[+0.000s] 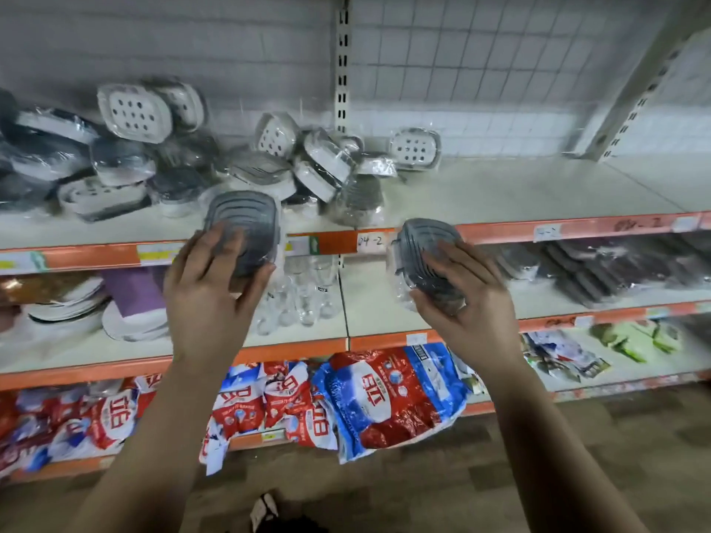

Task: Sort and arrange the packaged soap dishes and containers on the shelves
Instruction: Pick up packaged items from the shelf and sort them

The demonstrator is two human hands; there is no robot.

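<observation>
Two dishes held: left hand (pixel 207 298) grips left dish (pixel 244 225), right hand (pixel 469 309) right dish (pixel 423 240); seem light, stiff, slippery-wrapped, I'd pinch rims.

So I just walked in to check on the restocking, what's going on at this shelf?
A person is sorting packaged soap dishes at a store shelf. Their left hand grips one wrapped grey soap dish and their right hand holds a second grey dish, both raised in front of the top shelf. A jumbled pile of wrapped dishes lies on the left part of that shelf, not yet arranged.
</observation>
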